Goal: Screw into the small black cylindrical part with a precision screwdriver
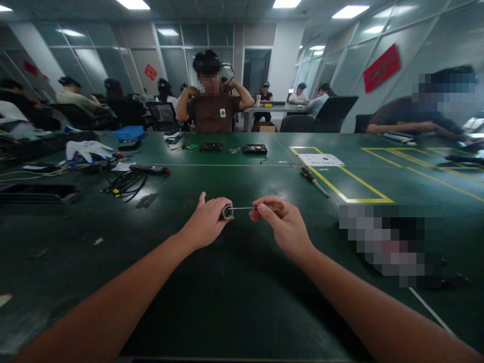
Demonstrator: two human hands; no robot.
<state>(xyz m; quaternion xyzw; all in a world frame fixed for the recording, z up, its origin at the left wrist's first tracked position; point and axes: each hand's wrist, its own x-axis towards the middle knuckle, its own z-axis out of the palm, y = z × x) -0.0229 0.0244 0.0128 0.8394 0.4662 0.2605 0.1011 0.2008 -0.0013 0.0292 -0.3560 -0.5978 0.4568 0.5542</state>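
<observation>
Near the middle of the green table, my left hand is closed around a small dark cylinder with a shiny metal rim. Its round end faces me and to the right; most of its body is hidden by my fingers. My right hand grips a thin screwdriver by its brownish handle. The bare metal shaft points left and its tip reaches the ringed end. I cannot tell whether the tip is inside the opening or only against the rim.
A yellow-and-black screwdriver lies beyond my right hand, near a paper sheet. At left are black cables, a pen-shaped electric screwdriver, white gloves and a blue bin. A person sits opposite.
</observation>
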